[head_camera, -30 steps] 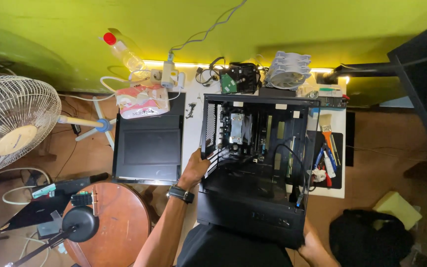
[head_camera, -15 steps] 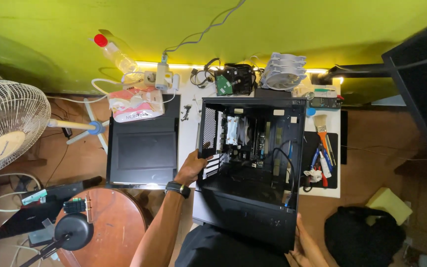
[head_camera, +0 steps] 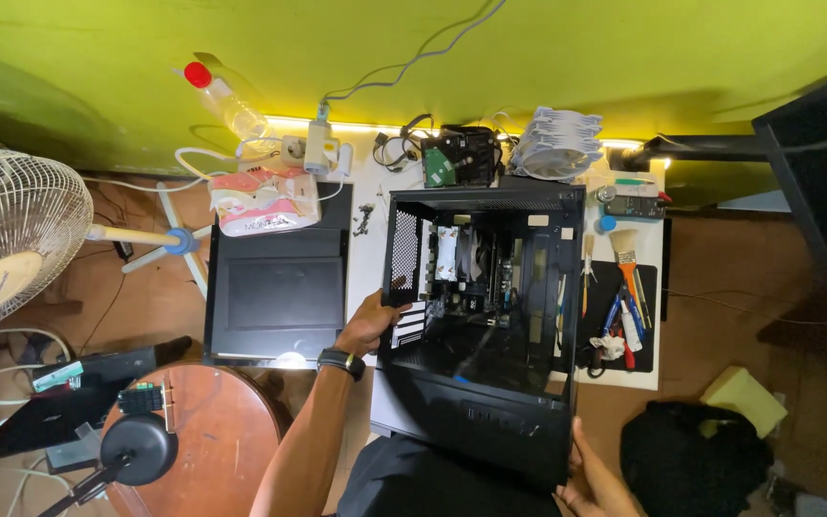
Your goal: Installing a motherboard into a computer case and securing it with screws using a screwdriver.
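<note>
A: Nearest us, our right hand (head_camera: 591,479) grips the near bottom corner of the open computer case (head_camera: 480,325), which lies on the white table (head_camera: 361,263).

B: And our left hand (head_camera: 370,321) clasps the case's left edge. We judge we're steadying it; next calls for a firm, level hold.

A: Beyond the case sit a hard drive (head_camera: 459,158) and fans (head_camera: 555,144), tools (head_camera: 624,316) to its right
</note>
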